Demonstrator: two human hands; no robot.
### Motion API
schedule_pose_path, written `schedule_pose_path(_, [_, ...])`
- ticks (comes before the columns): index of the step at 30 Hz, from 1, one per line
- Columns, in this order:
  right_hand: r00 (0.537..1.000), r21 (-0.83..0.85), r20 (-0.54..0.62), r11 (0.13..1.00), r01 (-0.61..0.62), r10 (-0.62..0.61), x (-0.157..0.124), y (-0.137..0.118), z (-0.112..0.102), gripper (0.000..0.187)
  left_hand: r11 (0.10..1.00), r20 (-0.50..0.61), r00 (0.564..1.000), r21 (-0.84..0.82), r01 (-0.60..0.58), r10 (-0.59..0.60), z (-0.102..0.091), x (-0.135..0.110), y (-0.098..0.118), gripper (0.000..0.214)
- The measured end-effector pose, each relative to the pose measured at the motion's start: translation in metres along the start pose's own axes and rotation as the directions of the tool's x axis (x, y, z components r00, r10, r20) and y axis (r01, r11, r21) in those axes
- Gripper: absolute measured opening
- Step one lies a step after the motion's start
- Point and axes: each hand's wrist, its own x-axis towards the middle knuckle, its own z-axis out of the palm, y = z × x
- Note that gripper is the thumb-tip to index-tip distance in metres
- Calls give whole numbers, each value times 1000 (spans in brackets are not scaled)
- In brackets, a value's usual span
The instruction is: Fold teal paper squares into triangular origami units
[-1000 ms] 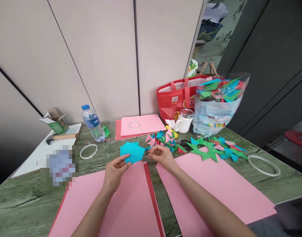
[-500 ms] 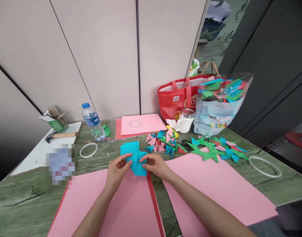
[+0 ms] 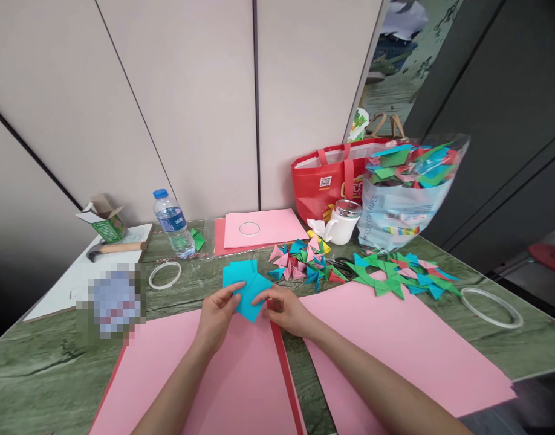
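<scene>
Both of my hands pinch one square of blue paper (image 3: 250,299) just above a large pink sheet (image 3: 223,380). My left hand (image 3: 216,320) grips its left edge with thumb and fingers. My right hand (image 3: 286,309) presses fingers on its right side. Behind the held square lies a small stack of blue paper squares (image 3: 236,272) on the green table (image 3: 42,368).
Folded paper triangles (image 3: 302,263) and a green and blue paper ring (image 3: 398,275) lie beyond my hands. A second pink sheet (image 3: 404,344) is at right. A water bottle (image 3: 172,225), white mug (image 3: 343,222), red bag (image 3: 329,178), clear bag of folded pieces (image 3: 407,190) and tape rings (image 3: 165,275) stand around.
The blue square was lifted off the stack and drawn toward me. My right hand came in from the right and joined the left hand on it.
</scene>
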Motion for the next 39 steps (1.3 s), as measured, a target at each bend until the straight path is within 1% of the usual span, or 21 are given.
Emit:
schedule_pose_path(3, [999,-67,-7,997,31,-31,0,-2,-1,17,1000,55,998,-18,12,-11,1,-1,2,33])
schedule_pose_path(4, [999,-74,-4,997,34,-34,0,-2,-2,15,1000,77,997,-19,14,-13,0,-2,2,33])
schedule_pose_path(7, [999,-89,-23,995,36,-38,1,-2,-2,15,1000,137,990,-10,14,-12,0,-3,3,35])
schedule_pose_path(9, [996,-108,-80,994,21,-30,2,0,-2,13,1000,160,987,4,5,-6,1,-3,4,35])
schedule_pose_path(11, [985,-114,-171,993,-12,-8,3,2,0,14,1000,161,987,27,-10,6,4,-4,4,36])
schedule_pose_path(13, [967,-76,-254,996,-44,23,3,5,3,17,998,151,988,47,-29,22,6,-6,4,37])
schedule_pose_path(15, [953,5,-296,998,-66,64,3,7,5,20,998,148,988,54,-44,35,8,-7,3,37])
schedule_pose_path(18, [945,127,-300,988,-93,128,3,7,7,23,997,141,990,71,-35,25,9,-9,3,42])
schedule_pose_path(21, [939,174,-306,979,-107,157,3,6,7,23,996,159,987,83,-21,7,9,-10,3,53])
schedule_pose_path(24, [934,181,-314,977,-116,169,3,5,7,23,997,171,985,72,-20,7,10,-10,3,56])
schedule_pose_path(32, [927,230,-313,964,-137,206,4,3,8,23,990,85,995,124,-65,55,13,-11,-1,53])
schedule_pose_path(39, [935,169,-316,980,-110,159,3,-2,7,17,985,55,997,164,-60,51,12,-9,-6,50])
